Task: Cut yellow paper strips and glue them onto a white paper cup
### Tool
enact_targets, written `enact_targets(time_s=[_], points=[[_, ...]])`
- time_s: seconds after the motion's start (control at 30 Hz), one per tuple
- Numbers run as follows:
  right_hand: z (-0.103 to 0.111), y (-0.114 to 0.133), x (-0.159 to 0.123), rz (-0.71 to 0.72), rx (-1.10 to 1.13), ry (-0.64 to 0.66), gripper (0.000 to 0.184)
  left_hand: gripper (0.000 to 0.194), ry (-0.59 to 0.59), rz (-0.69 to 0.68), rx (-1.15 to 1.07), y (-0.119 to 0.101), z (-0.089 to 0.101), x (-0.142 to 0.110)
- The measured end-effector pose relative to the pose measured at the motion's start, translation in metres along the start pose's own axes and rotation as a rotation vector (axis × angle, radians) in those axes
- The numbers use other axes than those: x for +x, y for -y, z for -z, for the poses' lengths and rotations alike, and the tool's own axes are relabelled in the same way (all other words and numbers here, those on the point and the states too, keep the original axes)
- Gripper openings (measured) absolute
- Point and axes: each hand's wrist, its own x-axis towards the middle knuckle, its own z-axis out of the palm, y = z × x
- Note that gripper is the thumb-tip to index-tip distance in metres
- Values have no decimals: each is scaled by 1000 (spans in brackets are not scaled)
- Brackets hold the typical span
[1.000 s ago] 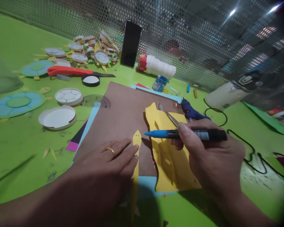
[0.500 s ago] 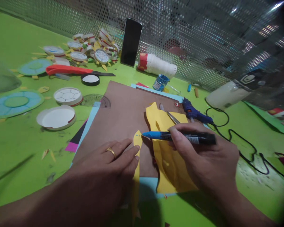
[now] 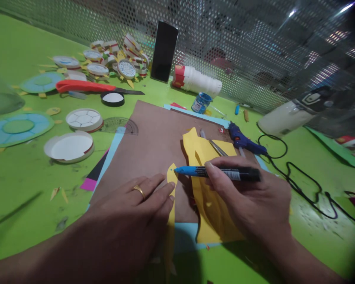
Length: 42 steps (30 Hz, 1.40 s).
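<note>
1. Taking the strip's pointed head as the clock's centre, with 12 straight away from the person, the yellow strip [image 3: 171, 221] lies on the brown sheet [image 3: 154, 134] and runs down to 6 o'clock, past the sheet's near edge
2. The left hand [image 3: 144, 201], at 7 o'clock, lies flat with its fingers stretched out and close together, fingertips pressing the strip down just below its head; nothing is pinched there
3. The right hand [image 3: 248, 201], at 4 o'clock, pinches a blue marker [image 3: 232, 174] between thumb and fingers, its barrel pointing to 3 o'clock
4. What has just changed: the marker's tip stood off the strip a second ago and has slid toward 9 o'clock, onto the head's right side (one blue dot shows beside it; the other is covered)
5. To me that means the work has gone from hovering to marking, probably going over that right-hand dot, while the strip has hardly moved
6. Around them on the green counter [image 3: 35, 221]: a glue gun [image 3: 245, 142] at 2, a blue jar [image 3: 201, 102] at 1, a dark phone [image 3: 164, 51] at 12
</note>
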Motion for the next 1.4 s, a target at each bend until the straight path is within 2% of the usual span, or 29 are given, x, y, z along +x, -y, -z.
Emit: enact_targets(time_s=[0.17,0.3,0.43,0.57,0.7,0.87,1.07,1.33,1.4], points=[[1,0,-1,-17,-23,-10,7,40,-2,47,7,-2,-2,-1],[2,0,-1,-11,-35,-20,8,37,-6,8,2,-1,-5,-2],[1,0,-1,-12,-23,-28,7,37,10,43,14,-1,-4,-1],[0,0,-1,-18,-22,-18,7,40,5,7,35,-1,-3,-2],[0,2,-1,-6,-18,0,6,44,52,-24,30,0,-4,-5],[-2,5,-2,-34,-10,-16,8,41,4,19,-9,-1,-1,-1],[-5,6,-3,-97,17,-59,15,40,6,38,-46,1,3,2],[-3,6,-4,-131,68,-54,16,37,19,50,-77,2,-3,2],[0,5,-4,-131,59,-82,14,37,-18,58,-84,1,-3,2]])
